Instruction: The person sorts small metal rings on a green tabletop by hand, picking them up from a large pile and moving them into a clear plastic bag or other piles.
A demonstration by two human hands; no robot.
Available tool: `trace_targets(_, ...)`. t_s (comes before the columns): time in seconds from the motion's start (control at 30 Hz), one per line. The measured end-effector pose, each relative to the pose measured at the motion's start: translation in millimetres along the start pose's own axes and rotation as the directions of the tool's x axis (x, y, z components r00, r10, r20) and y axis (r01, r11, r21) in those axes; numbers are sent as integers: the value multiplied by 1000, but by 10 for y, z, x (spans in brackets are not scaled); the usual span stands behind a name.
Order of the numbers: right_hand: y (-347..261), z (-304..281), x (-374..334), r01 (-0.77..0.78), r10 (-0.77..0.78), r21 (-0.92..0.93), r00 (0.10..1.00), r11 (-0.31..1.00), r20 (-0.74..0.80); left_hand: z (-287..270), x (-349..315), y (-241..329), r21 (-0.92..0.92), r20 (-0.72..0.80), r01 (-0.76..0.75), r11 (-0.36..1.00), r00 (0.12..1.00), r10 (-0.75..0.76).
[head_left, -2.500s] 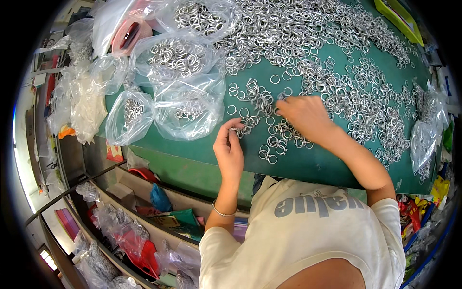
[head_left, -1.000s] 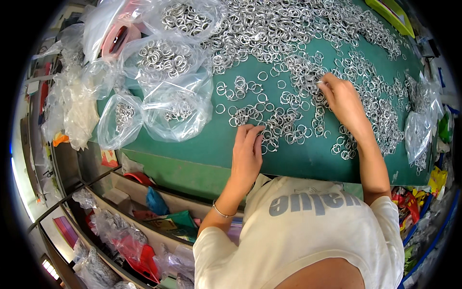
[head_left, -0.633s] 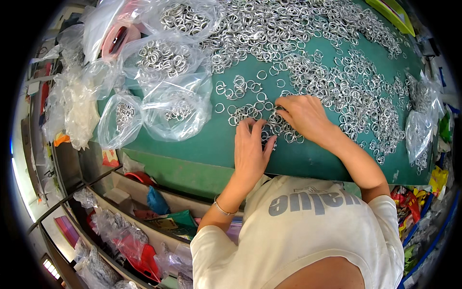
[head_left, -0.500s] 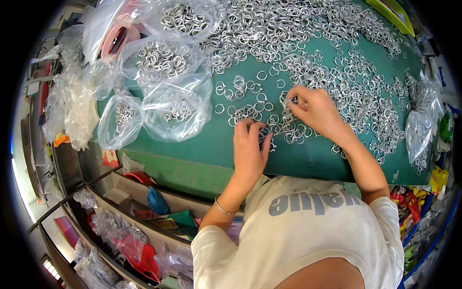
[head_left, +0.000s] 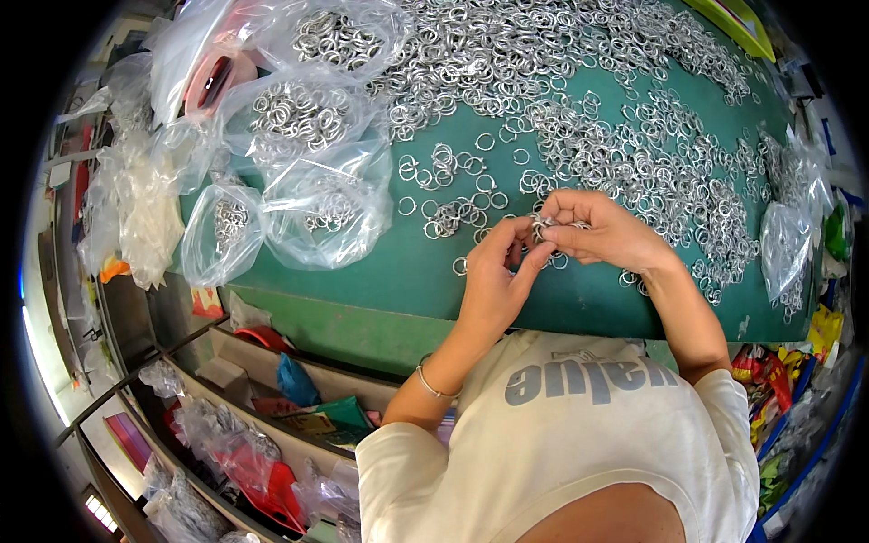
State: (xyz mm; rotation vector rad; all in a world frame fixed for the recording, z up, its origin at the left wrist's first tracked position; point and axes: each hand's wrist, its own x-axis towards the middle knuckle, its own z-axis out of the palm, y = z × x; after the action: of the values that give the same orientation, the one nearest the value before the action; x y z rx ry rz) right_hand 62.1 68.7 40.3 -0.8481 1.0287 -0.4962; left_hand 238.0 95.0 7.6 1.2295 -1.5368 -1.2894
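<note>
- Head view, hands: left hand (head_left: 496,279) and right hand (head_left: 605,237) are sitting close together over the near part of the green table (head_left: 425,294).
- Right grip: thumb and fingers are pinching nearly closed on a few silver rings (head_left: 540,226), just in front of the left fingertips.
- Left grip: fingers are curling, thumb is standing a little apart and pointing at the right hand; can't tell if it's holding a ring, fingertips partly hidden.
- Ring location: the pinched ones are sitting between both hands; exact count is being blocked by fingers.
- Around the hands: a loose ring cluster (head_left: 448,217) is lying just beyond the left hand; a wide ring spread (head_left: 647,172) is lying beyond the right.
- Far side: a dense ring heap (head_left: 507,54) is covering the table.
- Left side: clear bags (head_left: 358,249) are holding more rings, pink roll (head_left: 194,92) is lying behind them.
- Far right corner: yellow-green tray (head_left: 753,34) is resting there.
</note>
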Motion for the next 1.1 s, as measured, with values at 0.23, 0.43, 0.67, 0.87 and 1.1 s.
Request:
trace_targets(0.23, 159, 73, 108, 225, -317, -369, 924, 902, -211, -203, 96, 18, 263, -186, -122, 957, 967, 174)
trace_targets(0.43, 135, -159, 48, 170, -415, -612, 864, 773, -284, -413, -151, -15, 493, 12, -33, 870, 999, 30)
trace_targets(0.67, 274, 49, 115, 221, -649, -902, 757, 372, -83, -332, -265, -202, 550, 48, -80, 831, 997, 64)
trace_targets(0.87, 288, 175, 361, 199, -616, -978, 779, 63, 119, -400, -192, -231, 584, 6, -119, 803, 990, 143)
trace_targets(1.1, 141, -200, 101, 109, -100, 70, 989, 992, -112, -302, -121, -82, 489, -55, -93, 867, 989, 137)
